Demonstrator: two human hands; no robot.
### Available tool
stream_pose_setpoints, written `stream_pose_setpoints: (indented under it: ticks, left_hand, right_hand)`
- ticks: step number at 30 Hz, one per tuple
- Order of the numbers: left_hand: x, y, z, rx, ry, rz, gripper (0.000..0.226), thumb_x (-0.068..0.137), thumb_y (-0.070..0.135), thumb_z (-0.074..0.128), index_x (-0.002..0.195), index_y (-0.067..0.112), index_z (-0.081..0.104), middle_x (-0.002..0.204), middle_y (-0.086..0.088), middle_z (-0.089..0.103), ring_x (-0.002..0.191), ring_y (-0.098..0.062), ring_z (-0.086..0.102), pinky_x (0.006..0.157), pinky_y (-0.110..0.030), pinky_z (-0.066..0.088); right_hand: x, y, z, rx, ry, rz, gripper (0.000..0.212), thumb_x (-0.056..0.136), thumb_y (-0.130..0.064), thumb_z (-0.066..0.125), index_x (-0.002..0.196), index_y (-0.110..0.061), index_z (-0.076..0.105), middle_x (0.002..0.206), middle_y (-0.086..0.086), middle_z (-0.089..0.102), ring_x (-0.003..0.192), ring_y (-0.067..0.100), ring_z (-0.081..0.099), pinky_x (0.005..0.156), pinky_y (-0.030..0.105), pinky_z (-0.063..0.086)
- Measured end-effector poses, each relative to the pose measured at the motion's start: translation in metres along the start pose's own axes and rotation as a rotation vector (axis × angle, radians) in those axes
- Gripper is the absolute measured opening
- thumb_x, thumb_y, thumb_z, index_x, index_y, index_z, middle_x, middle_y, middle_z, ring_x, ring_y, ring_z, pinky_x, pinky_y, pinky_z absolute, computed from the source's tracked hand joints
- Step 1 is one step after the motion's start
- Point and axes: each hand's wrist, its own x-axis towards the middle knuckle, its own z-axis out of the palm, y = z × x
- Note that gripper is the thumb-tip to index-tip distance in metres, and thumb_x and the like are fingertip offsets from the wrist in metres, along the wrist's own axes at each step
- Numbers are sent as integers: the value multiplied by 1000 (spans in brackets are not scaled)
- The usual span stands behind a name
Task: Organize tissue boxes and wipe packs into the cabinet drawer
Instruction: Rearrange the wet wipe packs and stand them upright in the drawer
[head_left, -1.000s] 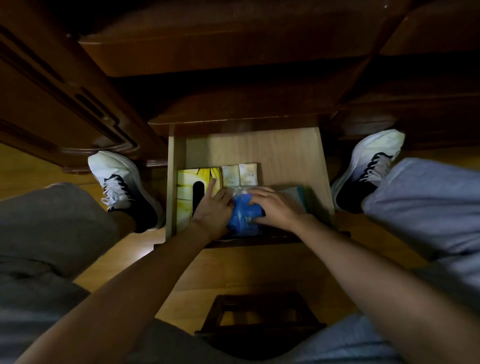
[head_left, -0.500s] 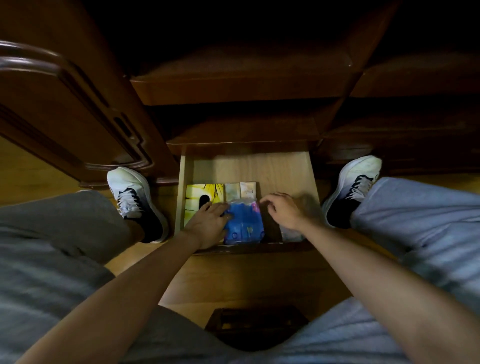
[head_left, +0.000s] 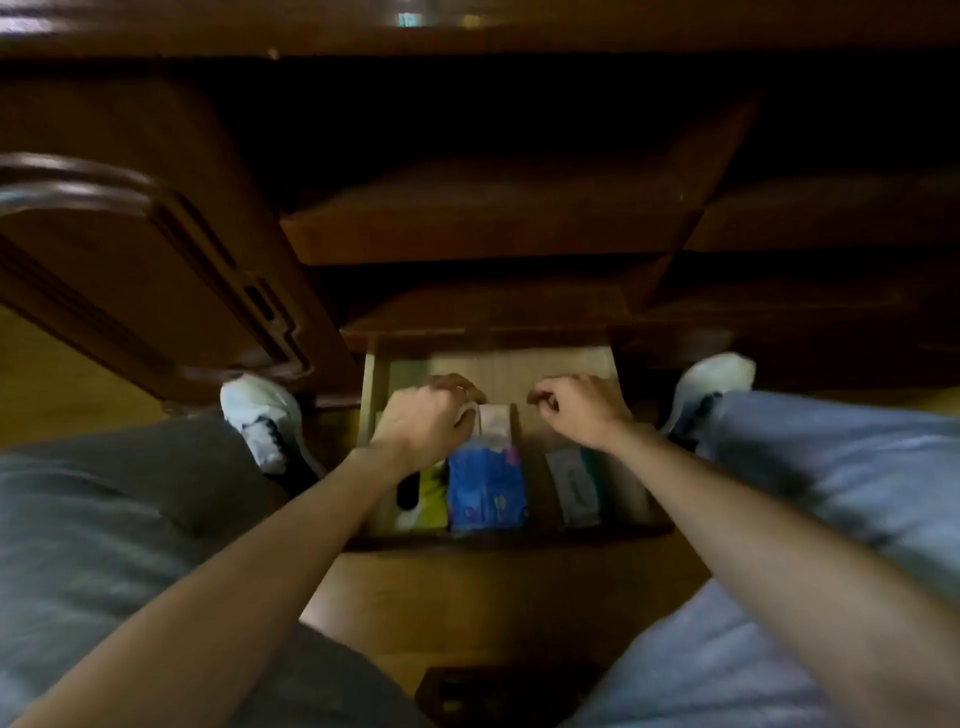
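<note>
Your forearms reach forward over floor into open drawer (head_left: 375, 395). Nearest you, blue wipe pack (head_left: 485, 491) stands between yellow tissue box (head_left: 427, 501) and grey pack (head_left: 576, 486), packed side by side, likely to save room. Left hand (head_left: 421, 431) curls over small pale packs (head_left: 493, 421) behind, probably nudging them back. Right hand (head_left: 582, 410) hovers with fingers curled, holding nothing visible. Dark cabinet (head_left: 467, 234) beyond.
</note>
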Motion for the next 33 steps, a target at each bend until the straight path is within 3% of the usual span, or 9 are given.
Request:
stream_pose_setpoints:
  ticks: [4, 7, 9, 11, 13, 18, 24, 29, 33]
  left_hand:
    - [31, 15, -116, 69, 569, 236, 23, 96, 27, 57, 112, 23, 73, 108, 5, 73, 98, -14, 69, 72, -33, 58]
    - [55, 36, -214, 107, 912, 393, 21, 95, 24, 56, 105, 18, 74, 95, 4, 73, 89, -17, 68, 67, -31, 56]
    - [76, 51, -271, 152, 1011, 391, 19, 94, 23, 56, 102, 18, 72, 94, 2, 71, 91, -20, 66, 66, -35, 54]
    - [102, 62, -316, 156, 1014, 291, 21, 91, 25, 57, 104, 19, 72, 96, 0, 70, 96, -24, 65, 67, -39, 53]
    - [135, 67, -348, 139, 929, 150, 25, 90, 29, 59, 111, 22, 71, 106, -1, 68, 106, -25, 62, 72, -39, 53]
    - [222, 54, -375, 36, 636, -61, 48, 88, 41, 62, 133, 23, 59, 138, -8, 53, 128, -30, 50, 92, -42, 47]
    - [300, 24, -353, 107, 389, -133, 68, 90, 65, 48, 148, 30, 42, 151, -10, 40, 139, -32, 37, 110, -50, 36]
    - [335, 12, -352, 199, 459, -169, 76, 84, 77, 37, 138, 26, 48, 137, -13, 46, 126, -35, 44, 99, -51, 40]
    - [352, 11, -351, 227, 559, -193, 64, 90, 61, 42, 135, 15, 49, 133, -16, 46, 121, -37, 44, 92, -47, 41]
  right_hand:
    - [2, -24, -108, 57, 574, -342, 13, 91, -31, 60, 99, -28, 70, 91, -13, 71, 73, 5, 66, 60, 21, 52]
    - [-1, -41, -202, 116, 915, -565, 16, 93, -26, 59, 98, -23, 73, 86, -11, 73, 65, 3, 65, 56, 19, 51]
    - [-2, -51, -261, 119, 1053, -603, 16, 94, -24, 58, 99, -25, 73, 81, -10, 73, 65, 2, 65, 59, 22, 52]
    - [4, -57, -313, 134, 1145, -557, 15, 92, -23, 60, 97, -29, 72, 76, -9, 71, 67, 3, 66, 62, 28, 54]
    - [17, -59, -357, 130, 1131, -433, 14, 91, -26, 60, 99, -32, 70, 78, -10, 72, 71, 5, 67, 66, 32, 54]
    - [86, -53, -423, 137, 857, -174, 25, 91, -35, 56, 116, -38, 59, 104, -18, 68, 96, 8, 65, 78, 33, 52]
    - [201, -32, -450, 36, 733, -18, 47, 94, -36, 56, 139, -32, 45, 138, 2, 54, 123, 26, 54, 79, 37, 41]
    - [286, -32, -463, -219, 547, -22, 56, 98, -30, 54, 151, -35, 35, 158, 8, 30, 141, 34, 32, 109, 51, 37]
    - [326, -45, -458, -216, 614, -46, 33, 104, -30, 42, 134, -26, 55, 138, 13, 55, 123, 36, 54, 96, 44, 45]
